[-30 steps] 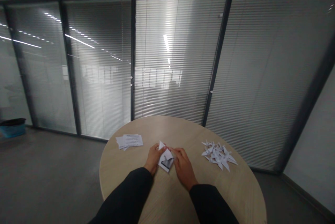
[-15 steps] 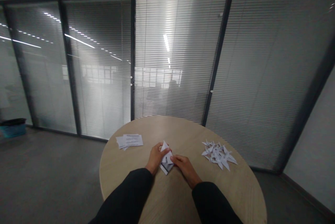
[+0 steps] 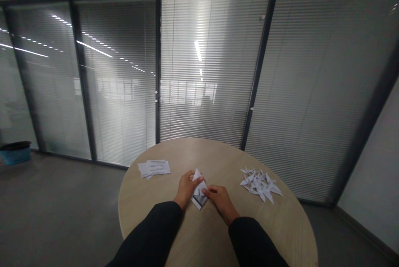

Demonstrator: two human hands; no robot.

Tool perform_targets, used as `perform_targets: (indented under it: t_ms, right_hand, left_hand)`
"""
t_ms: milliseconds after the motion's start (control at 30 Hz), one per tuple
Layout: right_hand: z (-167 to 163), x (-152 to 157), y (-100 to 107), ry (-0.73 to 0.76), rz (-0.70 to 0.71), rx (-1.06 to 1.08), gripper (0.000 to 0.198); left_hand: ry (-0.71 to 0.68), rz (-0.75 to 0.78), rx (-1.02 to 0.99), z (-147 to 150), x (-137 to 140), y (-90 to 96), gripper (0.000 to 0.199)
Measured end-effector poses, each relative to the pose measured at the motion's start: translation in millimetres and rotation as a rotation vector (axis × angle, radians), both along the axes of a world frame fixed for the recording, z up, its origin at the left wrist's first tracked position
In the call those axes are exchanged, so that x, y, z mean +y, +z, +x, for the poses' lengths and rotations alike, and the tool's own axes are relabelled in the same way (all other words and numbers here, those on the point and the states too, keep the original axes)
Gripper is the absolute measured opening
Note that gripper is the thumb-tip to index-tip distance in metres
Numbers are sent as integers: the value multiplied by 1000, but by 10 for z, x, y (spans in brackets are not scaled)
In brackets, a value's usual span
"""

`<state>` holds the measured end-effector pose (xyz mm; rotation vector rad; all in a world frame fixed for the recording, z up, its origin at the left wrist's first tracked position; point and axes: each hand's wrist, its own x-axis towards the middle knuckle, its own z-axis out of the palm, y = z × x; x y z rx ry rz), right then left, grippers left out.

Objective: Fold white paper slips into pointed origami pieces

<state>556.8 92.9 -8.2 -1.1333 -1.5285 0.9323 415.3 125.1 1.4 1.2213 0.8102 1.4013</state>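
A partly folded piece of printed white paper is held between my hands above the near middle of the table. It is pointed at the far end, with a dark printed patch on its lower part. My left hand grips its upper left side, the thumb lying across the front. On the right edge, my right hand pinches the paper between thumb and fingers. Parts of the fingers behind the paper are hidden.
The round wooden table carries a small stack of printed paper sheets at left and a heap of folded white paper pieces at right. Behind it stands a glass partition with blinds. A blue bin is on the floor at far left.
The folded paper has turned slightly, and its front flap lies flatter. My right thumb has shifted a little further onto it; my left hand has barely moved.
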Motion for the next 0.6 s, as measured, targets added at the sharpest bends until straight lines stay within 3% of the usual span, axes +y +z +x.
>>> perform_targets:
  t_ms: [600]
  right_hand:
    - [-7, 58, -57, -64, -32, -48, 31]
  left_hand:
    - [114, 34, 158, -23, 20, -25, 36]
